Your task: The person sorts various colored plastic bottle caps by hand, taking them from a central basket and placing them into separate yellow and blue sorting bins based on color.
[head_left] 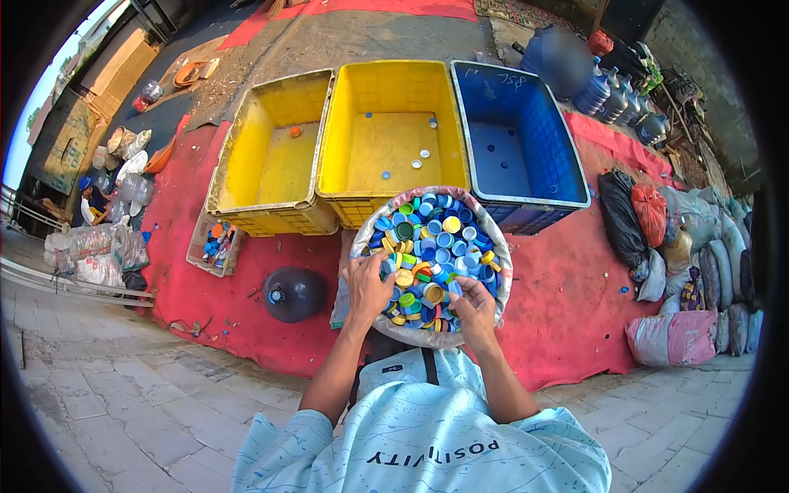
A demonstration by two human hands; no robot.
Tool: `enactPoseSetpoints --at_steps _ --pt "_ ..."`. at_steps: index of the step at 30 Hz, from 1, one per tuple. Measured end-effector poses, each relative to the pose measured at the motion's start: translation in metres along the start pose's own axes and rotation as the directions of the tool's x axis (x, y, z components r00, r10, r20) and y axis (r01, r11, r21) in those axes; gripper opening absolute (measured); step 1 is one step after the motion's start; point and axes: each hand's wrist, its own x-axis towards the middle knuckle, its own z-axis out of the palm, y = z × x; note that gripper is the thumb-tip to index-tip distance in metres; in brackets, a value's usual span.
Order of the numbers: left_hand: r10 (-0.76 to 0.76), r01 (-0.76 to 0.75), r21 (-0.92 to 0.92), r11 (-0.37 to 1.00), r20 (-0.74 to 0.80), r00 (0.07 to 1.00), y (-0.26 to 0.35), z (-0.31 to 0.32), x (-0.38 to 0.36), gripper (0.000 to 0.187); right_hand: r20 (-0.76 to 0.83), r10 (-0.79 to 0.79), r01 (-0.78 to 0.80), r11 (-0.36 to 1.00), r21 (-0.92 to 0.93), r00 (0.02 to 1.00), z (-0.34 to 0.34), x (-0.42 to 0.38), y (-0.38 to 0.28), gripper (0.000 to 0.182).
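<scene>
Bottle caps (436,246) fill a round sack (493,238) in the middle of the frame, just below the three big bins. They are mostly blue, with some green, yellow, orange and white ones mixed in.

The left hand (367,287) lies on the caps at the lower left of the pile, fingers bent down into them. The right hand (474,308) is at the lower right of the pile, fingers curled around a few caps. I cannot tell just which caps either hand has pinched.

To do this well, I think each hand should pick only a few caps at a time, so the colors are easy to see. It helps to spread the top of the pile flat, not dig deep, so caps do not spill over the sack's edge onto the red mat (567,287).

Above the sack stand a yellow bin (246,156) at the upper left, a second yellow bin (345,140) in the middle with a few caps on its floor, and a blue bin (542,148) to the right. A dark round jug (293,293) lies on the mat left of the sack. Stuffed bags (674,337) sit at the right edge.
</scene>
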Motion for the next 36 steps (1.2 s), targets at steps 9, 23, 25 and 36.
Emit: enactPoseSetpoints --at_steps 9,23,25,36 --pt "-0.166 0.135 -0.617 0.775 0.007 0.986 0.005 -0.021 0.004 0.039 0.031 0.046 -0.054 0.911 0.408 0.998 -0.024 0.006 -0.004 0.032" --pt "-0.400 0.275 -0.874 -0.401 0.437 0.805 -0.019 -0.062 -0.028 0.008 0.161 0.130 -0.156 0.975 0.156 0.978 0.017 0.023 0.002 0.013" --pt "-0.352 0.285 -0.809 -0.514 0.502 0.790 -0.028 -0.062 -0.040 0.007 0.174 0.042 0.005 0.965 -0.261 0.984 0.039 0.025 -0.001 0.014" --pt "-0.488 0.347 -0.897 -0.275 0.441 0.753 -0.019 -0.068 -0.069 0.011 0.541 -0.100 0.548 0.065 -0.834 0.835 0.087 0.035 0.013 0.025"
